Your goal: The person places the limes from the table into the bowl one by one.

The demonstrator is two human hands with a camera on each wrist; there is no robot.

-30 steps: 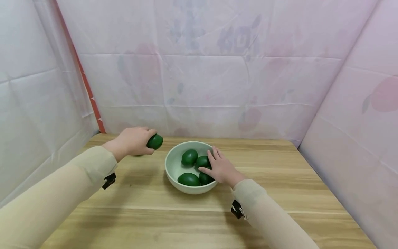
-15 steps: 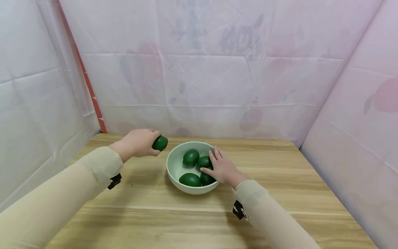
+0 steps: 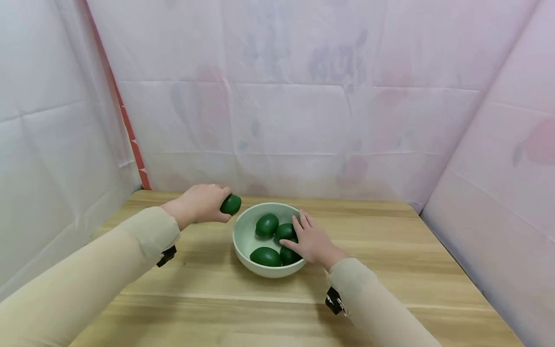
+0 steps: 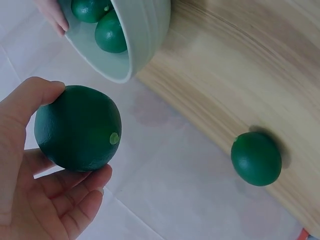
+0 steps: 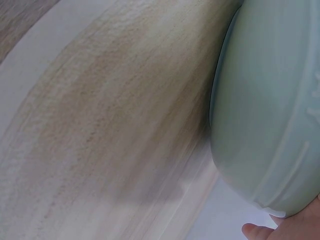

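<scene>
Left hand (image 3: 201,203) holds a green fruit (image 3: 231,204) curled in its fingers just beside the bowl (image 3: 241,231), four lie inside, one loose fruit (image 4: 256,158) remains on the table, and the right hand (image 3: 312,241), fingers apparently relaxed, steadies the rim.

You will find nothing to read here: no words, labels, brands, numbers or signs stand out on anything in these views. The pale sheeting (image 3: 303,115) hung beyond your hands carries only faint, washed-out prints whose shapes cannot be made out as letters. The green fruit (image 4: 78,128) in your left hand (image 4: 35,200) bears just a small pale spot, not a mark. The bowl (image 5: 270,125) under your right hand (image 3: 310,241) shows raised ridges on its outer wall, but no writing. The black clips at your sleeve cuffs are too small to show any lettering.
</scene>
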